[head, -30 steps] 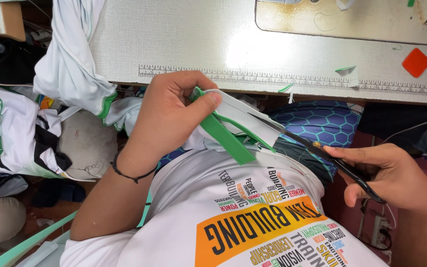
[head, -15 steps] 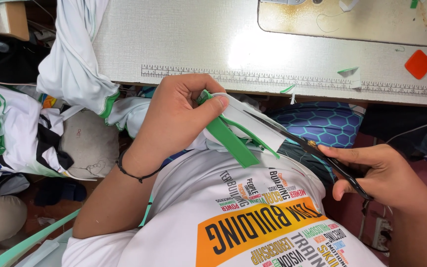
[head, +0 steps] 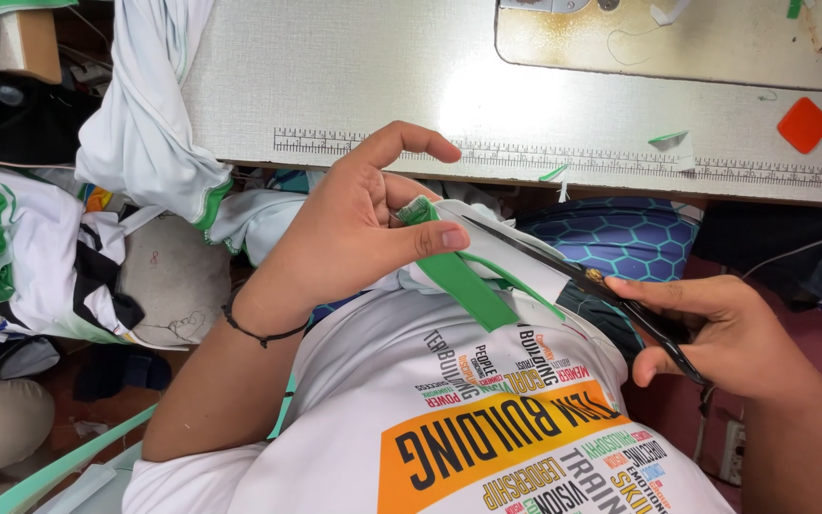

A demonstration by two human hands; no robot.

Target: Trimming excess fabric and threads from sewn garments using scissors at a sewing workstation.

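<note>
The left hand (head: 359, 228) was raised at the centre, palm turned right, its thumb pressed flat against the curled fingers in a pinch while the index finger arched up and over. A dark band circled its wrist, and the bare forearm ran down to the lower left. The right hand (head: 725, 333) sat lower on the right, fingers closed in a grip, index finger stretched leftward.

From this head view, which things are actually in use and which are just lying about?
In use:
left hand pinching the green trim strip
right hand holding the black scissors
white printed shirt under them

Lying about:
orange square on the sewing table
white garment draped over the table edge
heap of green and white garments
</note>
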